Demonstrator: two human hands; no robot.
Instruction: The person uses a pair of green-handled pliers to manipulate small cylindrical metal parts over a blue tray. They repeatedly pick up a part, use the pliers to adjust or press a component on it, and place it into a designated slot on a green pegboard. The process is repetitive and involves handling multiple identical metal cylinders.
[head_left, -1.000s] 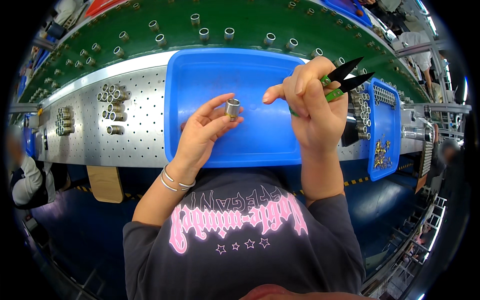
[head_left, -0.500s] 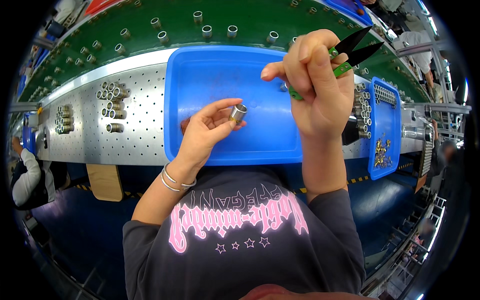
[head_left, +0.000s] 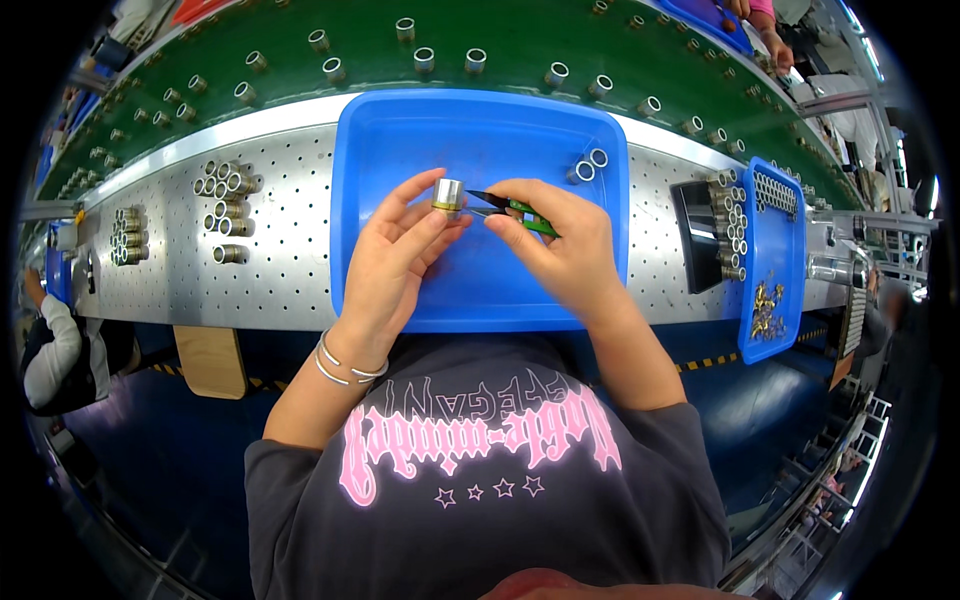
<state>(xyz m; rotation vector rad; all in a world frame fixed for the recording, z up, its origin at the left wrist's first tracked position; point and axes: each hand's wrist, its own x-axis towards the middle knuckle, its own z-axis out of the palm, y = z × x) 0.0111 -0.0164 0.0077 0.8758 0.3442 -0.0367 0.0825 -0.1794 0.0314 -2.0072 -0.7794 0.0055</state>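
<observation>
Over a blue tray (head_left: 480, 318), my left hand (head_left: 385, 255) pinches a short silver metal sleeve (head_left: 448, 193) with a yellowish band at its lower end. My right hand (head_left: 570, 245) is closed round small scissors (head_left: 532, 217) with green handles and black blades. The blade tips are spread and reach the right side of the sleeve; whether they touch it I cannot tell. Two more metal sleeves (head_left: 581, 172) stand in the tray's far right corner.
A green conveyor belt (head_left: 520, 35) carrying scattered sleeves runs along the far side. Grouped sleeves (head_left: 228, 210) stand left on the perforated metal table (head_left: 290, 230). At right are a black box (head_left: 695, 245) and a smaller blue tray (head_left: 752, 340) with sleeves and brass-coloured pieces. Another person's hand (head_left: 778, 50) is far right.
My right hand has come down and left, turning the scissors toward the sleeve. My left hand has shifted slightly left and turned the sleeve more upright. Sleeves on the belt have slid right.
</observation>
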